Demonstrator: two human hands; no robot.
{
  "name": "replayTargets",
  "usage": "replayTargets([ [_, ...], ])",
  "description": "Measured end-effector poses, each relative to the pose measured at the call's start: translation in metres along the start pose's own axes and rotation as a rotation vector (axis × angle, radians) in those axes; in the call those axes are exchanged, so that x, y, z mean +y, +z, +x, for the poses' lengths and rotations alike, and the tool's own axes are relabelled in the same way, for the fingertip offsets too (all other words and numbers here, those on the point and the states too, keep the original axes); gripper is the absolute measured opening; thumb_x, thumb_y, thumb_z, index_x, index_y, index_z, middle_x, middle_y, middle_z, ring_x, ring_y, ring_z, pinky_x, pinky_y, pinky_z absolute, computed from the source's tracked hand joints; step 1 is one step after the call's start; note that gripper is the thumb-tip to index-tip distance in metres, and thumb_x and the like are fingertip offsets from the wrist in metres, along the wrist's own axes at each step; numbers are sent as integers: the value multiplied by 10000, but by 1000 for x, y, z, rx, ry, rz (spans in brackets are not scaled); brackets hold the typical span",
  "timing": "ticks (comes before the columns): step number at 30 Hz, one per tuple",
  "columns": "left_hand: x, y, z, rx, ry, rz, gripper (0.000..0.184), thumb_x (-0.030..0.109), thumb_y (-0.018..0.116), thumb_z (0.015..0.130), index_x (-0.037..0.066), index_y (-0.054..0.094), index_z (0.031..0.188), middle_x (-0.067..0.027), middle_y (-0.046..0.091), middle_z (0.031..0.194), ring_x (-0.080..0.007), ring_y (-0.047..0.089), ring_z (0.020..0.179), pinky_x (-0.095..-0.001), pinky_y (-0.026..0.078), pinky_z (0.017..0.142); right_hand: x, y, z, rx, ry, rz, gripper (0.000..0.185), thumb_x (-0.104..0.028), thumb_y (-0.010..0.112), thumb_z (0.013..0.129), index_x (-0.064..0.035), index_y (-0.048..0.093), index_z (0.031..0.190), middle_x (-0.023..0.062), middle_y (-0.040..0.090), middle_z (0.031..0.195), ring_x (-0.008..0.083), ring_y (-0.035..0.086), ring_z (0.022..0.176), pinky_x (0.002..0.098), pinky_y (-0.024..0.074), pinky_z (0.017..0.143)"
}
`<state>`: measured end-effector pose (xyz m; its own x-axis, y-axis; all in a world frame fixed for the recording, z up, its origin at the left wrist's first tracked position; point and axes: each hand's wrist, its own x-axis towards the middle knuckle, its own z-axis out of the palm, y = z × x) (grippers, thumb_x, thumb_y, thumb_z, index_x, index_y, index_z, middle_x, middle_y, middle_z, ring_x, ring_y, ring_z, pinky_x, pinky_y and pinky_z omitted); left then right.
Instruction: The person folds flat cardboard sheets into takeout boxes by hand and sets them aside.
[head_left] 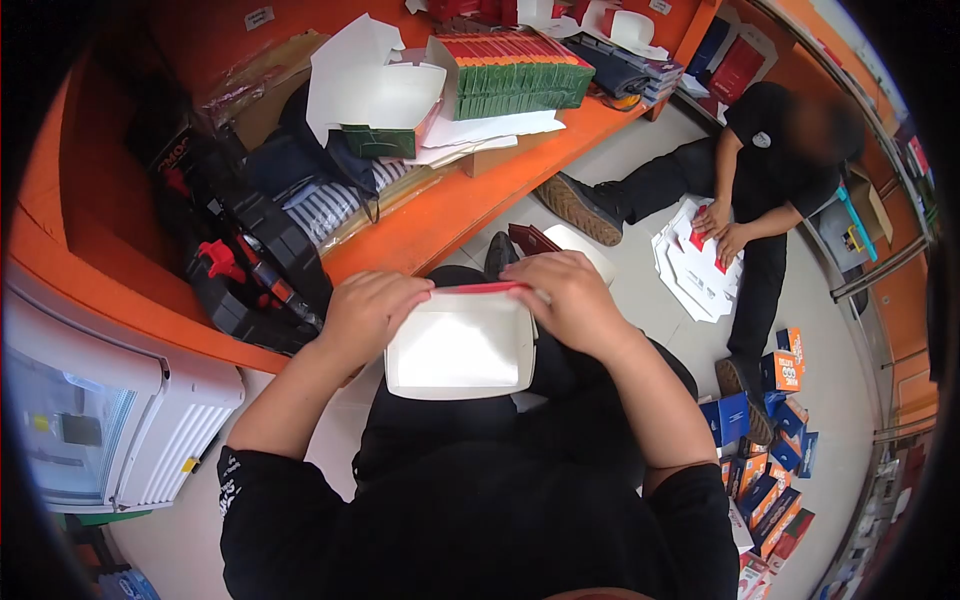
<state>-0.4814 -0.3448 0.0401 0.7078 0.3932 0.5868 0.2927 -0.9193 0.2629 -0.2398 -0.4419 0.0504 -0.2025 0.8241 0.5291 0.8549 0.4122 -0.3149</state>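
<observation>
Over my lap I hold an open cardboard box (460, 350), white inside, with a red strip showing along its far edge. My left hand (375, 308) grips the far left corner, thumb inside and fingers folded over the edge. At the far right corner my right hand (568, 300) is closed on the same edge. Just beyond the right hand, a white and dark red carton piece (580, 250) lies on the floor, partly hidden. The box's underside is out of sight.
An orange shelf (480, 200) holds stacked red-and-green cartons (520, 75) and black tool cases (255, 250). Another person (780, 160) sits at right, hands on flat white cardboard sheets (690, 275). Several small boxes (770, 500) lie on the floor. A white appliance (170, 430) stands left.
</observation>
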Motion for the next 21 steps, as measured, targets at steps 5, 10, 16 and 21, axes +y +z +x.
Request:
replayTargets([
  [5, 17, 3, 8, 43, 192, 96, 106, 152, 670, 728, 121, 636, 822, 29, 598, 721, -141, 585, 656, -275, 403, 580, -22, 16, 0, -85, -64, -92, 123, -204, 638, 758, -129, 656, 854, -1, 638, 774, 143, 601, 752, 310, 399, 788],
  [10, 4, 0, 2, -35, 147, 148, 206, 177, 686, 721, 99, 621, 901, -14, 580, 778, -162, 590, 719, -288, 427, 625, -22, 3, 1, -9, 0, -131, 223, -159, 661, 767, -110, 626, 981, 25, 626, 865, 168, 599, 835, 300, 436, 775],
  [16, 3, 13, -8, 240, -522, -646, 411, 136, 632, 790, 31, 506, 1166, -150, 543, 1068, -262, 563, 959, -327, 448, 838, 28, 9, -22, -95, 508, 429, 226, -83, 562, 851, -24, 585, 1069, 80, 620, 920, 143, 572, 865, 272, 460, 759],
  [21, -14, -10, -21, -216, -324, -259, 365, -47, 506, 796, 46, 550, 1146, -154, 532, 1173, -292, 533, 1076, -332, 421, 900, 34, -17, -25, -153, 200, 475, 247, -8, 520, 827, -11, 600, 1060, 137, 617, 988, 225, 593, 917, 298, 453, 822],
])
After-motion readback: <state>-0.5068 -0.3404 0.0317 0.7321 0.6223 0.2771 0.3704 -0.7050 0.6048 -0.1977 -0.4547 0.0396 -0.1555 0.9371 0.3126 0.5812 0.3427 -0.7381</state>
